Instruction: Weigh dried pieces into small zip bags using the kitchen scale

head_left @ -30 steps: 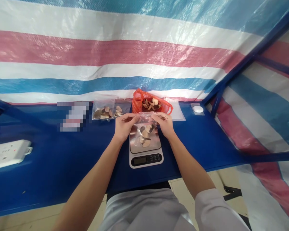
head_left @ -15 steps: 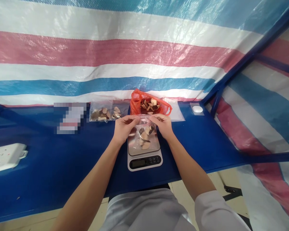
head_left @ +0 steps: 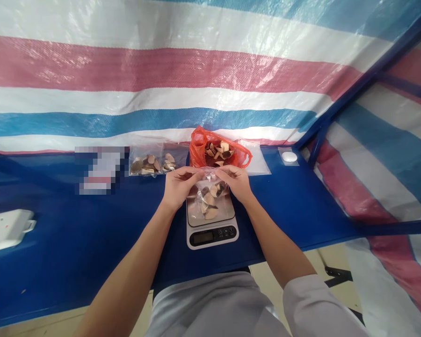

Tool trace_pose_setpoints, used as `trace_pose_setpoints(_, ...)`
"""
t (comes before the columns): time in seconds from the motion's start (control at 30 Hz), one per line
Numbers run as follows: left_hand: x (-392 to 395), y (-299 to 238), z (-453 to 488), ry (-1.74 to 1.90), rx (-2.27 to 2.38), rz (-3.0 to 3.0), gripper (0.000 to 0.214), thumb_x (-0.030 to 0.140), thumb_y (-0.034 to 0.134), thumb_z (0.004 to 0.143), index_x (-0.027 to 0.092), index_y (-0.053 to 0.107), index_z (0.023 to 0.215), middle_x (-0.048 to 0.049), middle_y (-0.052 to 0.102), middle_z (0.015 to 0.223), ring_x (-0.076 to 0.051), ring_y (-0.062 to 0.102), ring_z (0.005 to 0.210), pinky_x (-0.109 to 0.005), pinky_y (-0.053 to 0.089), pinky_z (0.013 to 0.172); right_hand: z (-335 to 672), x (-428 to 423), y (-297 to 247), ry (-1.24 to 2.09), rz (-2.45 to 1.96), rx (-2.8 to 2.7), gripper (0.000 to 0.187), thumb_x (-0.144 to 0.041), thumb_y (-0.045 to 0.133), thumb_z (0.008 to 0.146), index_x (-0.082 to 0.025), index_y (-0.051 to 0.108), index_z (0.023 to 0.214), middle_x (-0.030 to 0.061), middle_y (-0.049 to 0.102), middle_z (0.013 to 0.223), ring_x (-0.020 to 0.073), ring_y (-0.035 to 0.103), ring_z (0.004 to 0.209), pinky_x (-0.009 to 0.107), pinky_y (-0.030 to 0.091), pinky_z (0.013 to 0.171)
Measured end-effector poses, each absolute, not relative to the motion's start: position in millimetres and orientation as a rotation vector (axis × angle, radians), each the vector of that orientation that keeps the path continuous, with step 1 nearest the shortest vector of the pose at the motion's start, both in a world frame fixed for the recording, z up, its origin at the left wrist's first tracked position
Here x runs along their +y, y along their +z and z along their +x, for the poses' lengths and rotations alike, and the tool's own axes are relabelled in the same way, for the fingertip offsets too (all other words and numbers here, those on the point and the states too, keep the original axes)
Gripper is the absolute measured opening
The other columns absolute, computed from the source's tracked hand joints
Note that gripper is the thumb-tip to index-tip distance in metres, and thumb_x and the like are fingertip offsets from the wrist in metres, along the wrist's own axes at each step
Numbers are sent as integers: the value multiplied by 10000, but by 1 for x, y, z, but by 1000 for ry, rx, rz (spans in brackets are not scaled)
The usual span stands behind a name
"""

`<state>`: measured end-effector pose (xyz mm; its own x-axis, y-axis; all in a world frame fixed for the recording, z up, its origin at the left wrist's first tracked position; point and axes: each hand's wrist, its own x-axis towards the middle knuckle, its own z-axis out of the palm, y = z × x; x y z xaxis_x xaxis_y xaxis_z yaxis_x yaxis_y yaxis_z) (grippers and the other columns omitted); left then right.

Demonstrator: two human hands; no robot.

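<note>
Both hands pinch the top edge of a clear zip bag (head_left: 209,199) that holds several pale and dark dried slices. My left hand (head_left: 180,186) grips the left part of that edge, and my right hand (head_left: 235,182) grips it from the right, with a short gap between the thumbs. The bag hangs over the steel plate of a white kitchen scale (head_left: 212,238); whether it rests on the plate I cannot tell. Just beyond my hands, a red plastic bag (head_left: 199,152) stands gaping, with more dried slices (head_left: 219,152) inside.
Two clear bags of slices (head_left: 150,164) lie left of the red bag. Flat clear bags (head_left: 257,161) lie to its right, near a small packet with a white disc (head_left: 288,157). A white power strip (head_left: 9,229) sits on the blue table (head_left: 101,243) at the left. Striped sheeting (head_left: 154,70) hangs behind.
Both hands stay pinched on the bag's top edge, with the thumbs slightly closer together. The view has shifted a little; the other things keep their places.
</note>
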<state>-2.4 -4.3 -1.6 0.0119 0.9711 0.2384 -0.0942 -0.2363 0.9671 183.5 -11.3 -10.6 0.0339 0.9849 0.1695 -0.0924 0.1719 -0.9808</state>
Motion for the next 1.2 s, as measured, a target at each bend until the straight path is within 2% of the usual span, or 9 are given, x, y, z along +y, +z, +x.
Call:
trace_pose_setpoints(0.13,-5,2,-3,1359,991,1364,161,339,842,705,188,785,708,-26,757,691,-142,657,630,-256,541,663,184,-11,-9,1097,-1010,-1204,334,-539,834,674,-218,777,745,9,755,710,167,682,606,314,585,633)
trace_pose_setpoints(0.23,-6,2,-4,1329,998,1353,208,374,846,710,179,790,751,-35,759,703,-151,664,641,-269,545,676,185,-12,-7,1108,-1003,-1198,329,-532,840,667,-215,768,716,6,749,689,165,680,595,315,594,628)
trace_pose_setpoints(0.33,-6,2,-4,1344,1008,1321,246,403,851,705,181,799,799,-39,767,725,-157,676,661,-276,554,701,185,-12,-6,1139,-985,-1168,342,-541,845,656,-219,768,743,-2,744,679,171,689,608,322,606,637)
trace_pose_setpoints(0.5,-6,1,-5,1360,1041,1341,278,450,848,693,184,785,745,-45,762,716,-185,690,676,-302,565,692,184,-12,-7,1121,-1013,-1179,370,-568,829,669,-223,765,786,9,760,733,192,715,684,342,616,707)
trace_pose_setpoints(0.67,-6,0,-6,1336,1030,1426,271,456,827,726,189,782,705,-41,758,713,-179,681,686,-300,559,716,184,-13,-6,1153,-1013,-1179,394,-584,827,666,-217,756,790,16,758,746,196,723,673,315,614,625)
trace_pose_setpoints(0.83,-6,-1,-5,1316,1064,1430,292,478,829,729,189,802,763,-48,768,735,-182,686,694,-305,563,736,184,-14,-5,1133,-980,-1175,353,-555,830,685,-218,754,759,-5,736,693,149,678,565,278,597,562)
trace_pose_setpoints(0.97,-7,0,-3,1303,1074,1420,330,479,851,695,189,823,850,-66,789,799,-194,697,714,-309,565,732,183,-14,-8,1120,-996,-1211,374,-576,818,692,-214,758,766,5,739,701,153,682,582,288,604,588)
trace_pose_setpoints(1.2,-6,0,-4,1353,1068,1411,270,442,860,672,187,804,745,-47,768,728,-167,661,646,-278,532,654,185,-14,-6,1120,-991,-1268,342,-561,799,725,-223,774,776,7,757,731,170,709,673,313,618,691)
